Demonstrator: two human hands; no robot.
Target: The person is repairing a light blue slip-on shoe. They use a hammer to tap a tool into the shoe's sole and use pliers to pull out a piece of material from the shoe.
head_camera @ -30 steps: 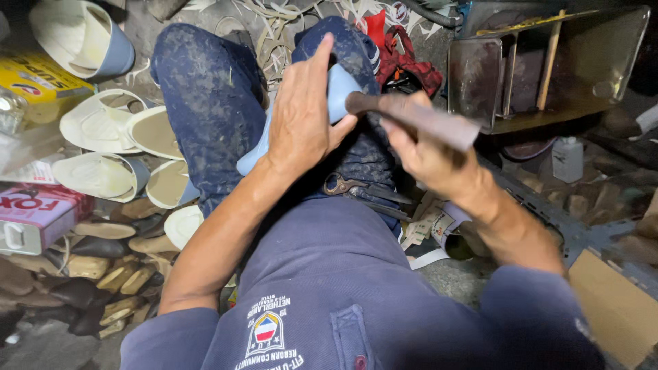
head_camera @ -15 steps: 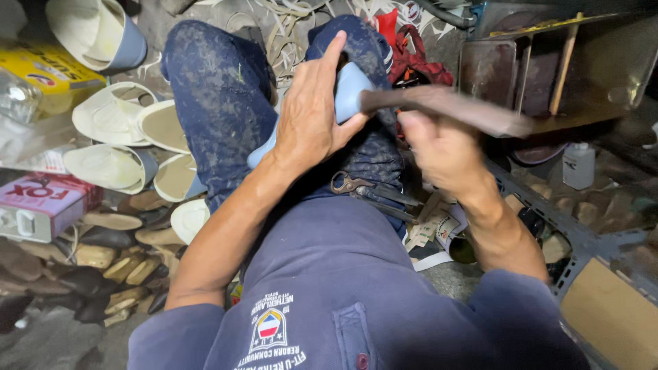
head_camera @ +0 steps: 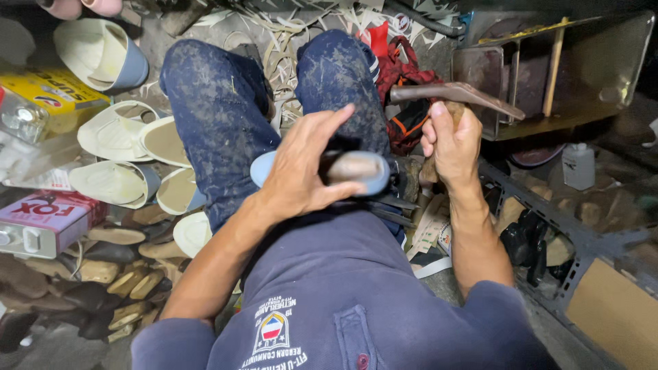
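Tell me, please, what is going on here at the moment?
A seated person is working on a pale blue shoe resting on their lap. The left hand presses down on it and steadies it, while the right hand grips a hammer raised above the shoe, apart from it. More shoe parts and soles lie piled on the floor to the person's left, and a metal box stands to their right.

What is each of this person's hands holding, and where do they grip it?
Left hand clasps the light-blue shoe around its middle, on the lap. Right hand grips the hammer by its handle, just below the head.
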